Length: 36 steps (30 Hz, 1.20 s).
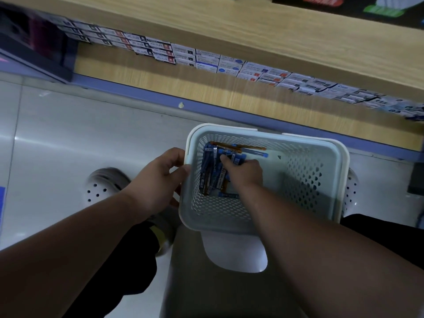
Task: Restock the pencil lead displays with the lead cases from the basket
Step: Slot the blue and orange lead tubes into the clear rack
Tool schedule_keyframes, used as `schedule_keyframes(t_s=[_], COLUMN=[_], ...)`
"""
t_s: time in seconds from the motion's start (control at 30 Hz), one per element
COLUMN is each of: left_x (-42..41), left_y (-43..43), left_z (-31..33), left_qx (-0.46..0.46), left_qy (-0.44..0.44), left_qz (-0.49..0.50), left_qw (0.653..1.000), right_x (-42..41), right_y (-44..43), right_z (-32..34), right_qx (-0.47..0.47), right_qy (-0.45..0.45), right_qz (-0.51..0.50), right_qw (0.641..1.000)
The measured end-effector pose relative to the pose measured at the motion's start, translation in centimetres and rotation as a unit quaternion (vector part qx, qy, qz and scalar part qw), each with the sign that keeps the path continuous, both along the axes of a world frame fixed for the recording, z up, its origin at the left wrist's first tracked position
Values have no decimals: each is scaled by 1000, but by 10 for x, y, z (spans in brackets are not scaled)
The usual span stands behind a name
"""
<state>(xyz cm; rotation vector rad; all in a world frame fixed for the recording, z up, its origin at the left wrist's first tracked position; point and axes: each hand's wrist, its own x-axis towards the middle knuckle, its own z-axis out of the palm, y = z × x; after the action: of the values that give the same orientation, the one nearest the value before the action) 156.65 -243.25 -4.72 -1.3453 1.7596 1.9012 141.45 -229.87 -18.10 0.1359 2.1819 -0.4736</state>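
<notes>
Reaching down into the white perforated basket (302, 175), the person's right hand (244, 172) has its fingers bent onto a heap of blue lead cases (212, 173) piled against the basket's left wall, toward its far-left corner. The back of the hand hides whether those fingers have actually closed on a case, so I cannot tell. A slim orange case (243, 146) lies along the far wall, just beyond the fingertips. The left hand (158, 180) grips the basket's left rim, thumb hooked on the edge and fingers wrapped round the outside. The basket sits on a grey stool (206, 283). Beyond its far edge, rows of small boxed lead displays (229, 64) line a wooden shelf (252, 26).
</notes>
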Motion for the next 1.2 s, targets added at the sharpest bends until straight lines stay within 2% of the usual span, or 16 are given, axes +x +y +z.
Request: schedule_keyframes(t_s=[0.2,0.47,0.57,0.73,0.9,1.2], left_x=[0,0,0,1,1,2], left_y=[-2,-1,-1,-1,-1,0], left_z=[-2,-3,-3,-4,-3,-6], left_qx=[23,27,30,21,26,43], left_qy=[2,2,5,6,11,19], left_qz=[10,6,11,9,13,16], left_qw=[1000,1000,999,1000,1000,999], right_x=[2,15,23,29,30,33], right_y=[-12,-22,-27,-38,-40,-45], right_z=[0,0,-1,0,0,0], right_qx=[48,36,27,68,44,61], right_qy=[5,21,18,15,9,34], right_qz=[-46,-80,-65,-2,-34,9], right_qw=[998,996,997,998,998,998])
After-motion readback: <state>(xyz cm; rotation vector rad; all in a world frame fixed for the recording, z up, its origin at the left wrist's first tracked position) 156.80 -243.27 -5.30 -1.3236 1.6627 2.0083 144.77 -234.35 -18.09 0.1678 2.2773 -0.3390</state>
